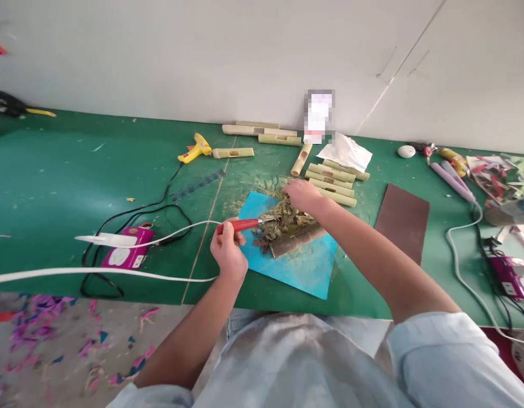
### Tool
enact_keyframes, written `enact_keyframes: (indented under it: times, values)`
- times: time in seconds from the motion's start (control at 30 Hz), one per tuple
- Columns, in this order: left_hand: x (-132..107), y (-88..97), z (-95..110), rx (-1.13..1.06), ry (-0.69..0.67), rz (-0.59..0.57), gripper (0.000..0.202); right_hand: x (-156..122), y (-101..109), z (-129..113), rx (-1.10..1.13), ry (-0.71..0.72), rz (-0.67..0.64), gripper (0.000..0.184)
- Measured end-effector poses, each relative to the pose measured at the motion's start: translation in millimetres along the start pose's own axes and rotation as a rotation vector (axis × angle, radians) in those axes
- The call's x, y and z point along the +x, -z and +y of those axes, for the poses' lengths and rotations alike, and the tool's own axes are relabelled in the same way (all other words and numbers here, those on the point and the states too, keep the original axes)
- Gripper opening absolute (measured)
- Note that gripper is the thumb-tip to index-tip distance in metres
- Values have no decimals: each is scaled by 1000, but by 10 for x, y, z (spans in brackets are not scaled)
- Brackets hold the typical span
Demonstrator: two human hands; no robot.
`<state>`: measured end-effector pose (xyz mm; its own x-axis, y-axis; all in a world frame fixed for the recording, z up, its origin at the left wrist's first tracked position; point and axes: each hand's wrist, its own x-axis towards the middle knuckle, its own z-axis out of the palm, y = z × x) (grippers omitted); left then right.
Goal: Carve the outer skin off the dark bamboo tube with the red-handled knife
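Note:
My left hand (228, 249) is closed round the red handle of a tool (240, 226) with a white cable; its metal tip points right into a heap of dry green-brown leafy scraps (282, 224). My right hand (303, 195) rests fingers-down on top of that heap, curled over it. The heap lies on a blue mat (304, 266) beside a flat metal strip (298, 239). Several cut bamboo pieces (332, 180) lie just behind my right hand.
A yellow glue gun (196, 149) and more bamboo tubes (262, 131) lie at the back of the green table (53, 181). A purple power strip (128, 254) with cables is at left, a brown sheet (401, 221) at right, cluttered tools and paper far right.

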<state>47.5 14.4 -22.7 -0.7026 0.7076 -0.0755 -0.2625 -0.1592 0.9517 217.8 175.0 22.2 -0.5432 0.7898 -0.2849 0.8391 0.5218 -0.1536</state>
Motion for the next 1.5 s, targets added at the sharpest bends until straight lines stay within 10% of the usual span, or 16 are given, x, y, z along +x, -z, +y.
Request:
enact_keyframes:
  times: [0.47,1.5]
  values:
    - [14,-8,27,-17,42,-23,53,-273,111,59,209,-90,-153,38]
    - [16,43,-21,24,34,-89,47,-488,-14,-25,403,-45,-24,42]
